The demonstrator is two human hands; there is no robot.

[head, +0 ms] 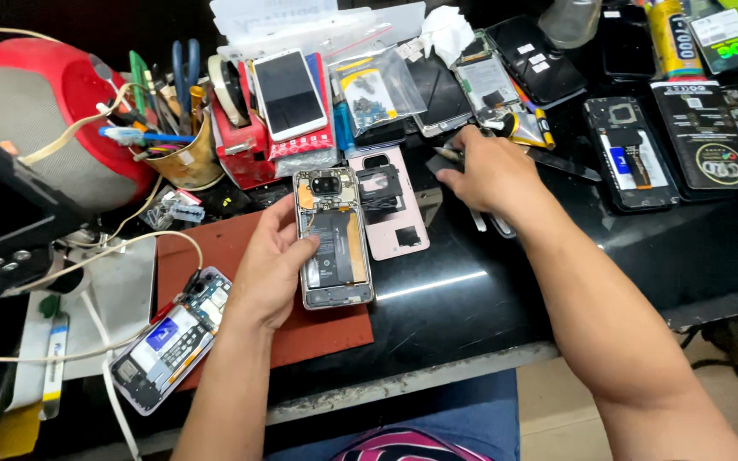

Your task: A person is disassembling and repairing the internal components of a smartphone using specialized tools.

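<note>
So the main thing here is an opened phone (332,239) with its back cover off, sitting upright-ish on the edge of a reddish-brown mat (249,256) on the dark surface (506,282). You can see the guts: camera module at the top, a dark battery down the middle with a lighter patch on it, some orange flex near the top left corner, and a silvery frame all round.

The left hand (271,269) is wrapped loosely around the phone's left edge, thumb lying across the battery area and fingers tucked behind, so it's gripping the phone and keeping it propped. Not a tight squeeze, more of a half-open cradle.

The right hand (489,171) is further back on the surface, palm down, fingers curled over a pair of tweezers (489,224) whose metal tips stick out below the palm. It looks clamped on them, though the fingers hide most of the tool.

Just beside the phone, to its right, lies a pink back cover (390,201), inside face up. Down at the lower left of the mat there's a second opened phone (172,341) with a blue-labelled battery, well apart from both hands.
</note>
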